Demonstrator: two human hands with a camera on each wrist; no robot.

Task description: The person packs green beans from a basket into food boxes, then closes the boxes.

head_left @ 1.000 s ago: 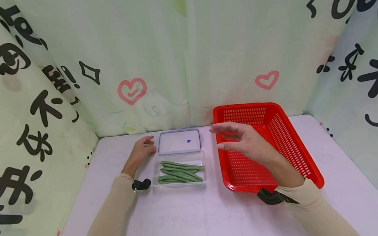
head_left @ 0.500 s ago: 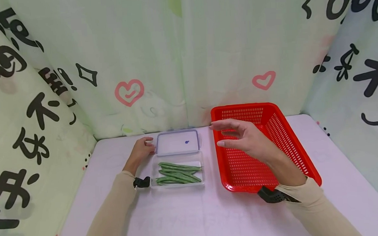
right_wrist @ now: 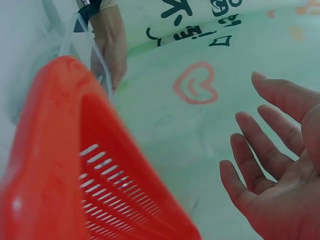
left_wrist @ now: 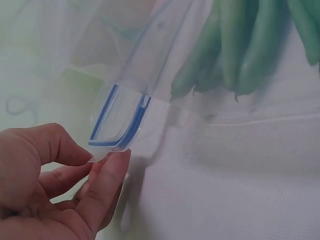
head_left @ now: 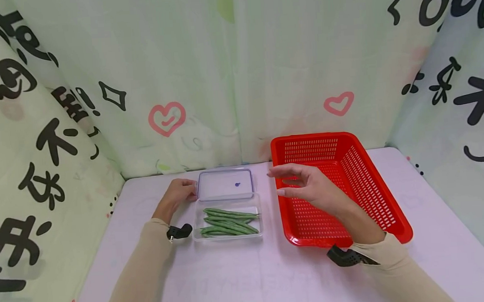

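Thumb and fingers of my left hand pinch the left edge of a clear lid with a blue seal; the left wrist view shows the fingertips at a corner of the lid. Directly in front of the lid is a clear plastic container holding several green beans, also visible as large green beans near the left wrist camera. My right hand hovers over the left side of a red basket, fingers spread and relaxed, holding nothing.
The red basket, with slotted walls, stands on the right half of the pale table. A curtain with hearts and black lettering closes off the back and both sides. In the right wrist view the basket's rim looms close.
My left fingers have closed onto the lid's edge, and the lid has shifted slightly left and toward the container. My right hand has dipped slightly over the basket.
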